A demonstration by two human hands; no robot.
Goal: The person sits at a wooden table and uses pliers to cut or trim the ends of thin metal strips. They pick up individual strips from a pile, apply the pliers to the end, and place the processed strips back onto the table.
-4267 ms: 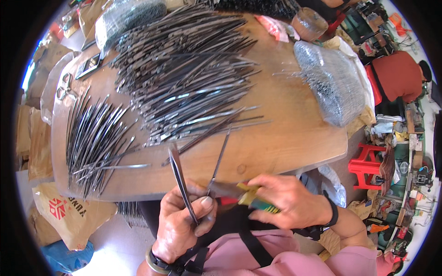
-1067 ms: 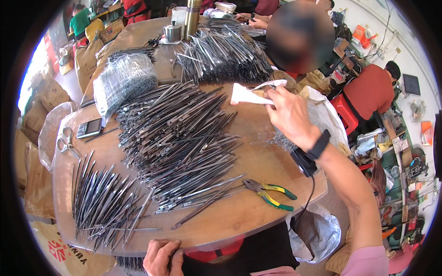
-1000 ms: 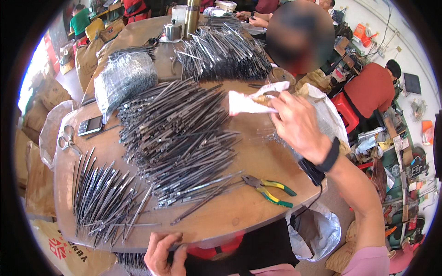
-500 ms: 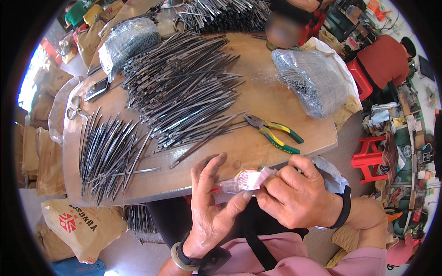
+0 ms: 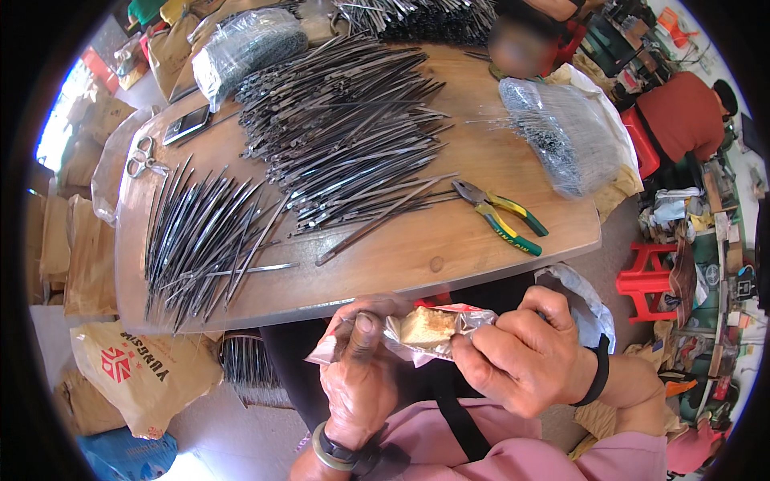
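In front of the table's near edge, a torn silver-and-red foil wrapper [image 5: 464, 321] is stretched between my hands. A pale yellow, crumbly piece of cake or wafer [image 5: 427, 328] shows through the opening. My left hand [image 5: 358, 377] is closed on one end of the wrapper, thumb on top. The other end is pinched in my right hand [image 5: 525, 353], whose fingertips are partly hidden. Beyond them on the table lie pliers [image 5: 501, 218] with yellow-and-green handles. Thin dark metal strips [image 5: 345, 128] are heaped past the pliers, with a smaller pile [image 5: 200, 240] at the left.
Plastic-wrapped bundles of thin wire lie at the far left [image 5: 249, 52] and right [image 5: 561, 136] of the wooden table [image 5: 377, 268]. Scissors [image 5: 143, 158] and a phone [image 5: 187, 125] lie near the left edge. A red stool [image 5: 646, 280] stands at right. Other people sit farther off.
The wrapper has been torn wider, and the pale food inside now shows. My left fingers have folded around its end. The table has shifted slightly up and right in view.
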